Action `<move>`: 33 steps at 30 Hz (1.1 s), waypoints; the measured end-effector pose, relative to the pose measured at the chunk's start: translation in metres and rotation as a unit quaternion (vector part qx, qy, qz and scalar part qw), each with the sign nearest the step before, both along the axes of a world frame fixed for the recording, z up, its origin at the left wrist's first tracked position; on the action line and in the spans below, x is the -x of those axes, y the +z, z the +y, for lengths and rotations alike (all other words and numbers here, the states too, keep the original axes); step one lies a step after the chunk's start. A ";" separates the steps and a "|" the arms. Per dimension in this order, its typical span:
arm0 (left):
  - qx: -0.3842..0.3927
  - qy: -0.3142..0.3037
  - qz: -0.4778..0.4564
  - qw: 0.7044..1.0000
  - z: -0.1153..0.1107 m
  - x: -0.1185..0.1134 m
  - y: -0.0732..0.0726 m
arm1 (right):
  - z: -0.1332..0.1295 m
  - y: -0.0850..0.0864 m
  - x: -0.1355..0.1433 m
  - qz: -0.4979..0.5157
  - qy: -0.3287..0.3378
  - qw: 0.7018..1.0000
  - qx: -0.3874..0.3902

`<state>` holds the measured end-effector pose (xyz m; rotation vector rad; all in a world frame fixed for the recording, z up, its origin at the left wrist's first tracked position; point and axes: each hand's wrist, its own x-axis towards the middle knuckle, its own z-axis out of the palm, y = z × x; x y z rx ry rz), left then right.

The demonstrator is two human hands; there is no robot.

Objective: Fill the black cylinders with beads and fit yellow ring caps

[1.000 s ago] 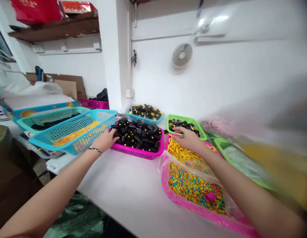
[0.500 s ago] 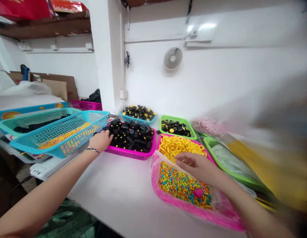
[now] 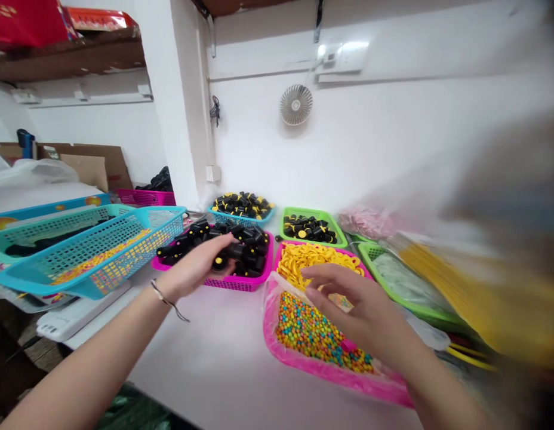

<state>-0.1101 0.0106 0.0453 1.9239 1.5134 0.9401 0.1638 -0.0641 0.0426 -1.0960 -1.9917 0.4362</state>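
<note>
My left hand [image 3: 199, 266] is in front of a pink basket [image 3: 234, 285] of black cylindrical parts [image 3: 254, 239]. Its fingers are wrapped round a black part [image 3: 225, 255] with a yellow dot on its end. My right hand [image 3: 348, 292] hovers over a pink tray [image 3: 277, 352] lined with clear plastic and filled with small multicoloured beads [image 3: 308, 328]. Its fingers are curved and apart, with nothing seen between them. Just behind the fingertips lie yellow ring-like pieces [image 3: 299, 260] in another pink container.
Blue baskets [image 3: 93, 269] stand at the left, one with pink and yellow bits. Behind are a blue basket [image 3: 241, 219] and a green basket [image 3: 313, 239] of black-and-yellow parts. Plastic-wrapped yellow items [image 3: 447, 280] lie at the right.
My left hand has lifted from the black parts and moved right, now with a black part in it. My right hand has risen a little and its fingers have spread. The view has shifted slightly.
</note>
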 end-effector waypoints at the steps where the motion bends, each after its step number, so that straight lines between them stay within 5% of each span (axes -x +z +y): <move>1: 0.037 -0.049 -0.042 0.997 -0.009 -0.019 0.003 | -0.002 -0.002 0.004 0.016 0.018 0.999 -0.024; 2: 0.132 -0.126 -0.154 0.971 -0.018 -0.037 0.004 | -0.004 -0.003 0.007 0.029 0.037 0.998 -0.043; 4: 0.293 -0.250 -0.314 0.868 -0.029 -0.069 0.004 | -0.007 -0.006 0.011 0.042 0.061 0.996 -0.057; 6: 0.367 -0.317 -0.357 0.798 -0.032 -0.092 -0.001 | -0.007 -0.007 0.008 0.036 0.055 0.996 -0.058; 10: 0.393 -0.342 -0.391 0.758 -0.022 -0.112 -0.018 | -0.002 -0.004 -0.010 -0.022 -0.020 0.997 -0.070; 13: 0.331 -0.354 -0.398 0.779 -0.013 -0.114 -0.034 | 0.002 0.001 -0.025 -0.070 -0.081 0.991 -0.075; 17: 0.138 -0.352 -0.265 0.887 -0.010 -0.115 -0.050 | 0.006 0.008 -0.038 -0.118 -0.128 0.984 -0.046; 20: 0.042 -0.293 -0.191 0.936 -0.011 -0.120 -0.058 | 0.009 0.006 -0.042 -0.158 -0.119 0.980 -0.006; 27: 0.031 -0.324 -0.268 0.907 -0.006 -0.129 -0.071 | 0.012 -0.003 -0.029 -0.235 -0.101 0.965 0.058; 30: 0.009 -0.268 -0.231 0.935 -0.005 -0.129 -0.073 | 0.002 0.005 -0.036 -0.232 -0.049 0.968 0.080; 33: 0.029 -0.252 -0.198 0.947 -0.005 -0.129 -0.071 | -0.009 0.003 -0.053 -0.258 -0.097 0.956 0.096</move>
